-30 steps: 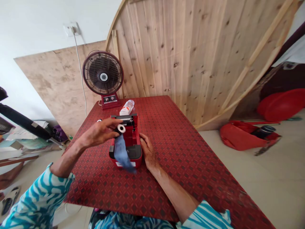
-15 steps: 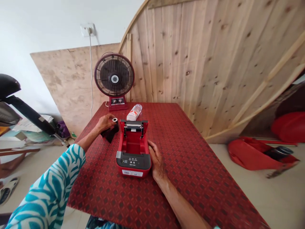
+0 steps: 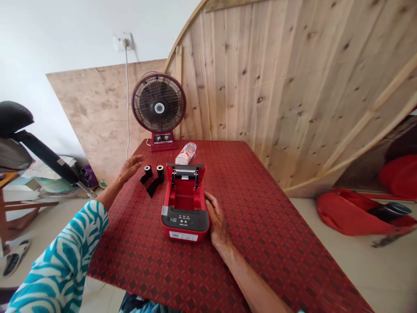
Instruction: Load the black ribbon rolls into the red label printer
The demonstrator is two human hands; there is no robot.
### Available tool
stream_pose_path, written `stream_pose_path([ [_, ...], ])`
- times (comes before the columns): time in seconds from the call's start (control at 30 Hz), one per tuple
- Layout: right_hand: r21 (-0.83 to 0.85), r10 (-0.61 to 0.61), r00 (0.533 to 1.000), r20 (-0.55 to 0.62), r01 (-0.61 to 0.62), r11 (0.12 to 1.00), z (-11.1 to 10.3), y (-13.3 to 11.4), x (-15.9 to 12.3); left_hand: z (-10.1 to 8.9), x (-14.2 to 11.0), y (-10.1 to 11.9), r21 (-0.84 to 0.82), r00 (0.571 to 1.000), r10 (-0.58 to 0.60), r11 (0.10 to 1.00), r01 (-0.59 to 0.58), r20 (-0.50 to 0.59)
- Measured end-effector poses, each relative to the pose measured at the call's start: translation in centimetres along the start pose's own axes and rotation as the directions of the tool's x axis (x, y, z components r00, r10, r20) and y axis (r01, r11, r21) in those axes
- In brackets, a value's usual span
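Right black roll point(image 3: 160, 175), just released on desk point(image 3: 254, 208), frees open left fingers point(image 3: 135, 160); right fingers point(image 3: 215, 206) lie unclosed against red printer point(image 3: 185, 221).

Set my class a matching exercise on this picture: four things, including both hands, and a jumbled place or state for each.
1. Red machine
2. Left hand
3. Bottle
4. Right hand

A. Lying on its side
B. Against the machine's right side
C. Lid raised
D. Open, left of two black rolls

Pairs: 1-C, 2-D, 3-A, 4-B
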State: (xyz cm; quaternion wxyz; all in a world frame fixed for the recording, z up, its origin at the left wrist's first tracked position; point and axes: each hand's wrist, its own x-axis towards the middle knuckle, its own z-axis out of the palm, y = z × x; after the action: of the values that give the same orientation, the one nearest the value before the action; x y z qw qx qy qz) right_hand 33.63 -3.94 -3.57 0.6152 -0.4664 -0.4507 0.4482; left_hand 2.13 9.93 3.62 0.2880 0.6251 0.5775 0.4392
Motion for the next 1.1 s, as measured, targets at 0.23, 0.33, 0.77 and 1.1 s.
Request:
stream_pose_path([
  [0.23, 0.003, 0.003, 1.000, -0.004, -0.003, 1.000, 0.1, 0.5, 0.1, 0.8, -1.6, -2.8, -0.170, 0.994, -0.057, 0.983, 0.072, 0.096],
  [0.33, -0.012, 0.003, 1.000, 0.000, -0.003, 1.000, 0.2, 0.3, 0.0, 1.9, -1.6, -2.5, -0.198, 0.994, -0.061, 0.977, 0.077, 0.086],
  [0.77, -0.033, -0.051, 0.998, -0.022, 0.051, 0.998, 0.5, 0.6, 0.4, 0.5, -9.1, 8.0, -0.092, 0.877, 0.131, 0.991, -0.099, 0.463],
  [1.1, -0.017, -0.104, 0.995, 0.012, 0.104, 0.994, 0.8, 0.4, 0.4, 7.9, -9.4, 13.3, 0.392, 0.683, 0.171, 0.710, -0.585, 0.710],
])
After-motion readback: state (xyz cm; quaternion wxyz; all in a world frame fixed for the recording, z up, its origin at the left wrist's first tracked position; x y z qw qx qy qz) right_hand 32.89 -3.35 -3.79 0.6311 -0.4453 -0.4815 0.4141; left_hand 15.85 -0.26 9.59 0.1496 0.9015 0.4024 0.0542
